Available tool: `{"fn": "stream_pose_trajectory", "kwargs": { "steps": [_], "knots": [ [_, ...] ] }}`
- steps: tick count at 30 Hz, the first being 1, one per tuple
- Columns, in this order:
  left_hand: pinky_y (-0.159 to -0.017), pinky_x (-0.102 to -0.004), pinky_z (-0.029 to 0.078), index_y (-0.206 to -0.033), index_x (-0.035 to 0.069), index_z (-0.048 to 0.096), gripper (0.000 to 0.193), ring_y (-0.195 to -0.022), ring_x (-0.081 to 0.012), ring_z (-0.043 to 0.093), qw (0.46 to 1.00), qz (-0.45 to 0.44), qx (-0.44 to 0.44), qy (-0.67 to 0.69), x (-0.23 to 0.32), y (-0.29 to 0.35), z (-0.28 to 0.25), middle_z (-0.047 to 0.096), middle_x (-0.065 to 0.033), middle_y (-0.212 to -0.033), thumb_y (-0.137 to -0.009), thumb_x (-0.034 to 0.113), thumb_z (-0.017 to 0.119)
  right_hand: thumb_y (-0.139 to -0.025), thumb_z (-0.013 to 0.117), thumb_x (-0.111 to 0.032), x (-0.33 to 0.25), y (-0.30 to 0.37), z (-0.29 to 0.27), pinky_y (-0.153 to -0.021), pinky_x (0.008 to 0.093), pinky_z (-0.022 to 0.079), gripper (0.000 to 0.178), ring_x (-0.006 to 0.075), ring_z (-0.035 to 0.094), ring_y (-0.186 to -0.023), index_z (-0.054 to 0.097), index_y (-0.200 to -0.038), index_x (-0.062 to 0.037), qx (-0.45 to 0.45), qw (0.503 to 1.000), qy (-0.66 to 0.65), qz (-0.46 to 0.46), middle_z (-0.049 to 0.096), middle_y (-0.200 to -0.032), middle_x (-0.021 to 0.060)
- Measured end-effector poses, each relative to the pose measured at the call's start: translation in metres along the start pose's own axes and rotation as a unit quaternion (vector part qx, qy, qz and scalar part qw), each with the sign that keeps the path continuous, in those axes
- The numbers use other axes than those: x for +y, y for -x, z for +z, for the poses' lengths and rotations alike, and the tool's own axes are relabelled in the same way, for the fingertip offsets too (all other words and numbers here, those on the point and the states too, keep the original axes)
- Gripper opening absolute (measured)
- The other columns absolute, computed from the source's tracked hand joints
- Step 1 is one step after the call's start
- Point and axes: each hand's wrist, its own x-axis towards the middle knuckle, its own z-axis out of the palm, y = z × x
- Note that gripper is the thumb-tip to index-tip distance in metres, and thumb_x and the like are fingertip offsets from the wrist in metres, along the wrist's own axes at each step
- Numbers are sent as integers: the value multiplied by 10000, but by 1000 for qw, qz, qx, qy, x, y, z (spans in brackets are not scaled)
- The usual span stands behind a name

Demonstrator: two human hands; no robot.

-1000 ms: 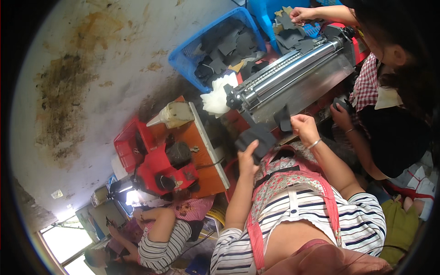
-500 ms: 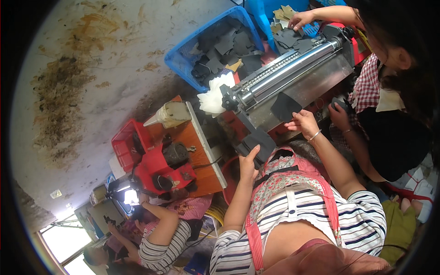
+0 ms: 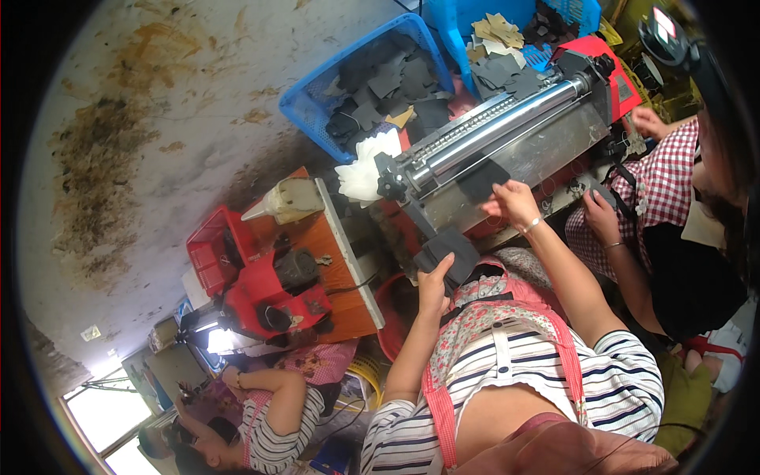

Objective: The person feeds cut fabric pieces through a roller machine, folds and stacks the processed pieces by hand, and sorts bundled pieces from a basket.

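Nearer the roller (image 3: 507, 128) now, one piece (image 3: 483, 179) is lying on the plate (image 3: 548, 149); the right hand (image 3: 518, 207) is hovering beside it, fingers (image 3: 507, 196) parted and empty. The left hand (image 3: 433, 290) is gripping a stack (image 3: 448, 252).

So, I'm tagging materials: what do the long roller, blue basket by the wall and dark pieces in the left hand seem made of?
The long roller looks like polished metal: bright streaks along it. The blue basket seems moulded plastic, slightly glossy: even colour, perforated walls. The dark pieces in the left hand show little shine: matte sheet, perhaps leather or foam; can't tell which.
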Motion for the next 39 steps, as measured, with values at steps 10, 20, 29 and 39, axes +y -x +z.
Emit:
{"fn": "stream_pose_trajectory", "kwargs": {
  "steps": [10,20,29,39],
  "knots": [
    [-691,-252,469,-969,-16,589,213,-787,-113,581,987,77,38,-137,-14,-6,23,615,-53,-905,-780,56,657,-630,732,-107,5,86,30,-697,331,470,302,288,566,-760,577,-875,-25,-139,786,428,-424,556,-851,116],
    [-757,-298,503,-1038,-26,546,256,-853,-188,604,1000,0,-2,8,13,-6,21,599,-101,-967,-784,-18,575,-744,620,-34,7,64,21,-583,293,498,135,161,581,-614,593,-858,33,-47,967,155,-196,616,-752,65],
    [-792,-308,486,-1076,-12,516,308,-906,-198,590,999,21,21,28,27,4,-18,580,-105,-1005,-774,-20,581,-905,415,-122,-6,29,-9,-658,382,569,305,367,629,-824,430,-1128,86,-42,970,-204,122,578,-1008,244],
    [-779,-281,477,-1061,-8,543,283,-879,-163,588,999,39,4,1,15,5,24,594,-78,-988,-783,-21,594,-841,513,-44,-17,-1,21,-658,253,537,274,214,631,-760,419,-1077,58,-4,982,-188,-9,585,-891,173]
  ]
}}
